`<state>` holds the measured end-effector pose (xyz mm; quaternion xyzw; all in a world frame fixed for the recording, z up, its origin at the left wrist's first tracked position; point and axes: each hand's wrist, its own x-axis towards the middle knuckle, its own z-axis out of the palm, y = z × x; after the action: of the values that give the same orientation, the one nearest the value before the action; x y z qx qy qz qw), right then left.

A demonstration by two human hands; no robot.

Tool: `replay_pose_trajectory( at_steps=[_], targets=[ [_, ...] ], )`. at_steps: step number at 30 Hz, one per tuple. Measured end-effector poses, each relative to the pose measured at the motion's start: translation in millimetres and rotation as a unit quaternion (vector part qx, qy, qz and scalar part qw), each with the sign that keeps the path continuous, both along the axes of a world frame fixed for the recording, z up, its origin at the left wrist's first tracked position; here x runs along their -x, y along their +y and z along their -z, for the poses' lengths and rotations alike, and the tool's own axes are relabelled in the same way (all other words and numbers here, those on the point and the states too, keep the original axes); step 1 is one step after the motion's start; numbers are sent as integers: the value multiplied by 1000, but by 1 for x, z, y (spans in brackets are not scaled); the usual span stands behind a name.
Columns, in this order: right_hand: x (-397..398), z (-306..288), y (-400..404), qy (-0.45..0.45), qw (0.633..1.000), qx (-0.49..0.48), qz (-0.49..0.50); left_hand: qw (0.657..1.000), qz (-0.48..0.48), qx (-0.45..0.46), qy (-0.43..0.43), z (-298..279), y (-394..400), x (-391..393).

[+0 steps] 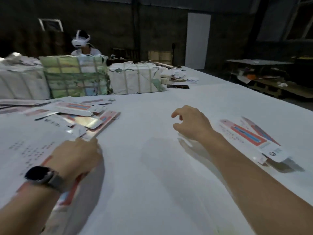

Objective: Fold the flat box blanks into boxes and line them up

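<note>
White cloth covered the desk (152, 167) where your left hand (74, 158) reached the flat blanks (81, 116), its fingers hidden, your right hand (191, 124) hovering loosely curled and empty; thin, light, slippery card likely best pinched at an edge.

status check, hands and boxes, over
Left hand on the blank pile, right hand open over the table. Folded boxes at right. Nothing in the way.

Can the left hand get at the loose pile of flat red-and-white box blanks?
Probably yes: the left hand already lies at the near edge of the pile of flat red-and-white box blanks, nothing between them.
</note>
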<state>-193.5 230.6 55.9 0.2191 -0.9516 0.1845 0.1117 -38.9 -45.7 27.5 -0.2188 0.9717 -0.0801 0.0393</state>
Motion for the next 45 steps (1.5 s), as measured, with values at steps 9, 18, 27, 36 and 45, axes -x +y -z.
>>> replay_pose_trajectory(
  at_steps=[9, 18, 27, 36, 45],
  targets=[
    [-57, 1, -55, 43, 981, 30, -188, 993, 97, 48, 36, -21, 37, -16],
    [-86, 5, -75, -24, 939, 223, -262, 896, 158, -270, 315, -67, 54, -10],
    [-94, -14, -76, -80, 872, 411, -252, 576, 98, -678, 446, -71, 55, -12],
    [-104, -20, -81, -115, 804, 515, -273, 629, 56, -636, 444, -53, 74, -6],
    [-103, -17, -88, -143, 812, 477, -305, 531, 146, -786, 279, -58, 94, -15]
  ],
)
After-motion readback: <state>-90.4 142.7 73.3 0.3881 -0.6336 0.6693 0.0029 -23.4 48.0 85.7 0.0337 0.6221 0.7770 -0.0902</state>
